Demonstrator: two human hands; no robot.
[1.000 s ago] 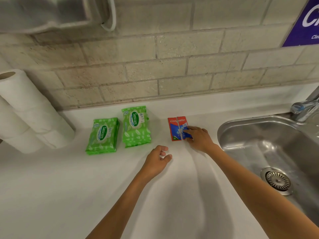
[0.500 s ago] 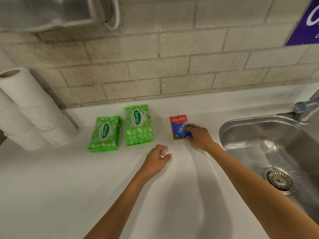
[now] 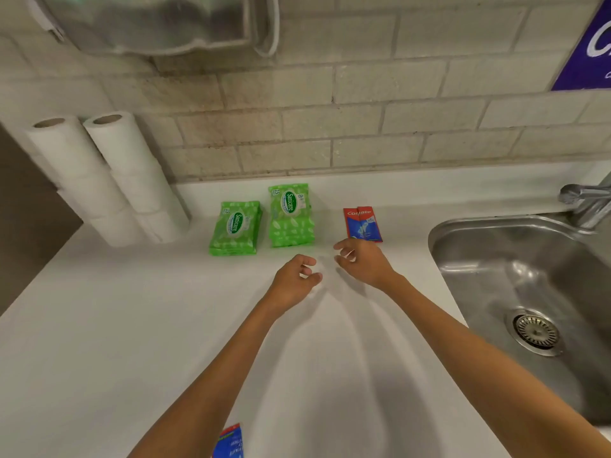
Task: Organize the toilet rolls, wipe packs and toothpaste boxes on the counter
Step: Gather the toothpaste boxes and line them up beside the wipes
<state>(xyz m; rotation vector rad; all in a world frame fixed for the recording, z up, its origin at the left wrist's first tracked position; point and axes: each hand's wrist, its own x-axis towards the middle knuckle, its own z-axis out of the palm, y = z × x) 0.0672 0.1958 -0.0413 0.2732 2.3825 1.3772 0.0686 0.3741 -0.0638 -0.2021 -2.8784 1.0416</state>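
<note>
The right hand (image 3: 362, 264) is off the toothpaste boxes (image 3: 362, 224) now — fingers loosely curled, grasping nothing. The boxes lie on the tabletop (image 3: 132, 325) just beyond it, left of the sink (image 3: 469, 246); the left hand (image 3: 294, 280) stays relaxed, empty.

Left hand (image 3: 294, 279) and right hand (image 3: 363, 262) held over the counter (image 3: 99, 325)
Nothing is gripped; toothpaste boxes (image 3: 362, 223) are seen just beyond the right hand.
</note>
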